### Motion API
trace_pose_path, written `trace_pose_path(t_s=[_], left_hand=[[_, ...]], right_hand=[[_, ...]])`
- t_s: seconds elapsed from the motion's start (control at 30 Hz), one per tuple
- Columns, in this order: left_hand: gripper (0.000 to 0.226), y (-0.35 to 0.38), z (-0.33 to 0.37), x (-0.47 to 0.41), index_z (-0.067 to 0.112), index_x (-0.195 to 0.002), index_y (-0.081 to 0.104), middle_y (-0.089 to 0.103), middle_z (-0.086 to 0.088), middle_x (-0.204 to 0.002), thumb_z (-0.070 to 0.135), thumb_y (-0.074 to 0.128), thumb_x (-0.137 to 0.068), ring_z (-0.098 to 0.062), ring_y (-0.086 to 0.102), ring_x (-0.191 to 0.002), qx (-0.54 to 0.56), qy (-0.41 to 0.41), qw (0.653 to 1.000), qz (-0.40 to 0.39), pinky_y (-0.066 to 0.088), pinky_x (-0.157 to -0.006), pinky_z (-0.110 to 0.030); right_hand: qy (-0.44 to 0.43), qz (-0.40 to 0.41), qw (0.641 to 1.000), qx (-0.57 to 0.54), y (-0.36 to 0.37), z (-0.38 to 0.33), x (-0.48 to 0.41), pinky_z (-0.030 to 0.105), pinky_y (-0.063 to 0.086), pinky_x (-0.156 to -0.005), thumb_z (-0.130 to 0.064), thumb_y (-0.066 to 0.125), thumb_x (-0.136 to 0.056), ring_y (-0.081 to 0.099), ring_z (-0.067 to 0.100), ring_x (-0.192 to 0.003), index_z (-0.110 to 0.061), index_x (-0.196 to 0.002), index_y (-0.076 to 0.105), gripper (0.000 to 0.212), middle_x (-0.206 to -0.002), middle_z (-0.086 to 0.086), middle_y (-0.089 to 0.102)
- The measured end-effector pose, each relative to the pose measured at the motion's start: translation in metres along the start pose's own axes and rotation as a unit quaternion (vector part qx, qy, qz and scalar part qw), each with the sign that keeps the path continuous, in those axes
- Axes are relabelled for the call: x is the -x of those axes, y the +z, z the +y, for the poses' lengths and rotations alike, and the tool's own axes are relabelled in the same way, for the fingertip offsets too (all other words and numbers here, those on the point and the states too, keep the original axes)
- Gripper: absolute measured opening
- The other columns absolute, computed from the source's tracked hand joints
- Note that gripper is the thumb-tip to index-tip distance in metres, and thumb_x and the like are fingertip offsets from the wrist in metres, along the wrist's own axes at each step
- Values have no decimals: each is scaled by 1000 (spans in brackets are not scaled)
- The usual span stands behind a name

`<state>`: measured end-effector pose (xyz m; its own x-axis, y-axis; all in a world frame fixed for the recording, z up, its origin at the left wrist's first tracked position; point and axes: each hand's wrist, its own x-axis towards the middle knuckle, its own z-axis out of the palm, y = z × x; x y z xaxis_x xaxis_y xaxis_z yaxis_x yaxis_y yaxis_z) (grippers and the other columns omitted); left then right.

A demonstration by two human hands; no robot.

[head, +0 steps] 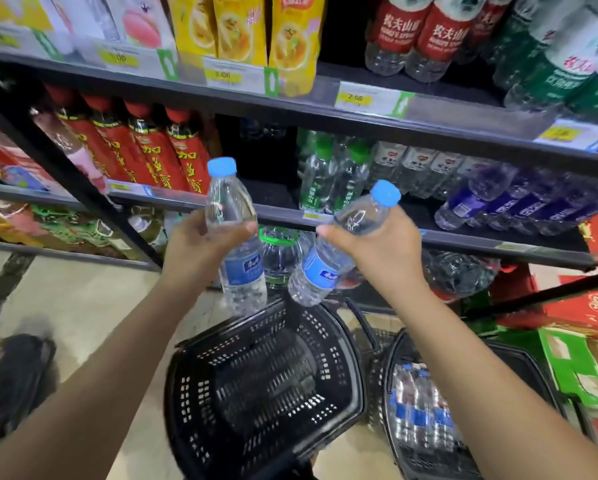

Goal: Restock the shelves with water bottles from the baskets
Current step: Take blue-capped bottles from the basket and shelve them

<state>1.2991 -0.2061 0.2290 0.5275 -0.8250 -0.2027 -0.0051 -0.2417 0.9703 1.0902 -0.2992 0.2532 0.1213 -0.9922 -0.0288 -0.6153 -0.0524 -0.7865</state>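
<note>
My left hand (200, 249) grasps one water bottle (242, 271) upright and my right hand (377, 252) grasps a second bottle (320, 268) tilted, both above the basket (339, 344), just before the shelf edge (283, 217), where a dark gap (256, 161) between red bottles (152, 150) and green-capped bottles (325, 174) seems free room.

Left bottle (239, 268) clear, blue-capped, upright; right bottle (320, 271) alike, tilted; both above black basket (256, 379); second basket (389, 362) holds more bottles (416, 415).

Shelf (281, 215) of bottles (320, 183), baskets (190, 393) on floor (93, 299)
</note>
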Motion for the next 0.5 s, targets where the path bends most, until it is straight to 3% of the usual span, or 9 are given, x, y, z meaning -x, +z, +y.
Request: trace_pose_path(t_s=[0.07, 0.2, 0.33, 0.5], left_hand=[[33, -5, -8, -29, 24, -98, 66, 74, 9, -90, 38, 81, -72, -5, 69, -83, -25, 18, 1000, 3, 52, -74, -22], [29, -10, -27, -86, 14, -99, 65, 71, 6, -91, 19, 81, -75, 8, 65, -72, -25, 63, 998, -10, 46, -62, -9], [37, -15, -44, -132, 7, -107, 68, 75, 4, -95, 12, 82, -73, -4, 70, -87, -25, 125, 992, -27, 52, -74, -17], [43, -17, -51, -170, 4, -112, 65, 74, 1, -100, 11, 82, -72, -6, 70, -91, -14, 189, 981, -30, 52, -78, -19]], right_hand=[[-3, 35, 999, -12, 21, -3, -15, 29, 45, -66, -64, 80, -53, 57, 12, -79, -15, -93, 55, 68, -87, -5, 61], [-15, 111, 993, -38, 68, -5, -46, 23, 42, -74, -62, 82, -56, 59, 16, -92, -14, -100, 59, 69, -97, -1, 64], [-24, 153, 986, -60, 108, -6, -65, 16, 34, -70, -57, 84, -58, 54, 12, -88, -19, -98, 52, 63, -97, -4, 59], [-59, 209, 972, -95, 151, -4, -88, 33, 52, -86, -62, 83, -53, 61, 10, -92, -20, -102, 57, 70, -98, -9, 63]])
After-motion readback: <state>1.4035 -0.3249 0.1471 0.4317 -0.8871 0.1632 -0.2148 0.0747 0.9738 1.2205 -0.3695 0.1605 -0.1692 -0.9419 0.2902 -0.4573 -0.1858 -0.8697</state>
